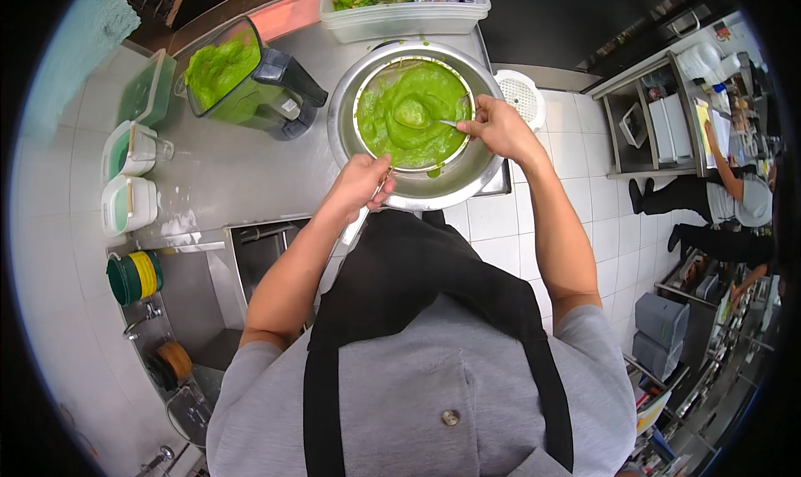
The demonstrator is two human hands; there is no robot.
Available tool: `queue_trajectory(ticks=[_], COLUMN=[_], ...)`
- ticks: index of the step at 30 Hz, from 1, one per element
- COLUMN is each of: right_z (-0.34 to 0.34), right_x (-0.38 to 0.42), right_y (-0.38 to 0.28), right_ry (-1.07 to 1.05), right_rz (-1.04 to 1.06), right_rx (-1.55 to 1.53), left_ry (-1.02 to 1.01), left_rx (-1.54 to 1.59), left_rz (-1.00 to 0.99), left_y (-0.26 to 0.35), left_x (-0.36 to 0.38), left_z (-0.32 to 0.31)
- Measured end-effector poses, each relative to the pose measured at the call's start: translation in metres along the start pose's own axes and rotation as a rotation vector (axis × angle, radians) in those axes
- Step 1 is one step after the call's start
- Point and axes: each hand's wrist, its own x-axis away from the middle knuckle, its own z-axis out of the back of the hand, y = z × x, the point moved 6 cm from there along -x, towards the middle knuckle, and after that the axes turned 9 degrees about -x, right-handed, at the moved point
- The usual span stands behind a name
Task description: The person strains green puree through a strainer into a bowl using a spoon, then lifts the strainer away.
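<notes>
Thick green puree (388,131) fills a round strainer (355,114) set over a wide steel bowl (417,200). My left hand (364,183) is closed on the strainer's handle at the bowl's near left edge. On the right, my right hand (498,128) pinches the handle of a spoon (448,123), whose head lies in the puree near the middle of the strainer. Some puree clings to the strainer's outer near side. Left of the bowl, a blender jar (288,102) rests tilted, coated inside with green puree.
A clear plastic tub (405,25) with greens and wrappers stands behind the bowl. White containers (129,203) line the counter's left wall. A sink (196,289) lies at the near left. Two people (709,198) work at the far-right counter.
</notes>
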Motion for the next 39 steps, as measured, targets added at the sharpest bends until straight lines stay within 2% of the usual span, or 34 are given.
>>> queue_trajectory(ticks=[2, 3, 5, 6, 8, 12, 14, 18, 20, 24, 26, 29, 33, 35, 39], right_z=[0.005, 0.004, 0.003, 0.003, 0.001, 0.002, -0.004, -0.017, -0.015, -0.002, 0.002, 0.004, -0.008, -0.011, -0.005], right_x=[0.002, 0.007, 0.028, 0.031, 0.038, 0.044, 0.037, 0.026, 0.021, 0.02, 0.026, 0.022, 0.008, 0.007, 0.022], right_y=[-0.008, -0.013, -0.041, -0.044, -0.056, -0.059, -0.043, -0.019, -0.02, -0.042, -0.056, -0.057, -0.025, -0.018, -0.052], right_ry=[0.151, 0.151, 0.247, 0.248, 0.28, 0.308, 0.202, 0.13, 0.172, 0.174, 0.2, 0.254, 0.244, 0.214, 0.169], right_rz=[0.11, 0.11, 0.251, 0.246, 0.381, 0.336, 0.214, 0.15, 0.252, 0.247, 0.321, 0.257, 0.224, 0.178, 0.153], right_rx=[0.415, 0.415, 0.662, 0.663, 0.732, 0.621, 0.457, 0.405, 0.506, 0.698, 0.743, 0.65, 0.557, 0.585, 0.755], left_ry=[0.02, 0.02, 0.035, 0.031, 0.024, 0.019, 0.067, 0.067, 0.079, 0.086, 0.07, 0.084, 0.086, 0.079, 0.09], left_rx=[-0.07, -0.07, -0.032, -0.031, -0.009, -0.01, -0.021, -0.026, -0.057, -0.108, -0.057, -0.075, -0.093, -0.078, -0.09], left_rz=[-0.015, -0.014, -0.018, -0.016, -0.004, -0.045, -0.035, -0.002, -0.02, -0.008, -0.005, -0.006, -0.001, -0.023, 0.012], left_y=[0.001, 0.001, 0.0, 0.0, -0.004, -0.006, -0.006, -0.004, -0.003, -0.008, -0.007, -0.004, -0.006, -0.006, -0.018], left_x=[-0.001, 0.0, 0.004, 0.003, 0.0, -0.01, -0.013, -0.011, -0.01, -0.009, -0.006, -0.007, -0.004, -0.003, -0.006], left_z=[0.0, -0.002, -0.005, -0.006, -0.006, -0.003, -0.002, -0.007, -0.009, -0.009, -0.01, -0.008, -0.008, -0.008, -0.006])
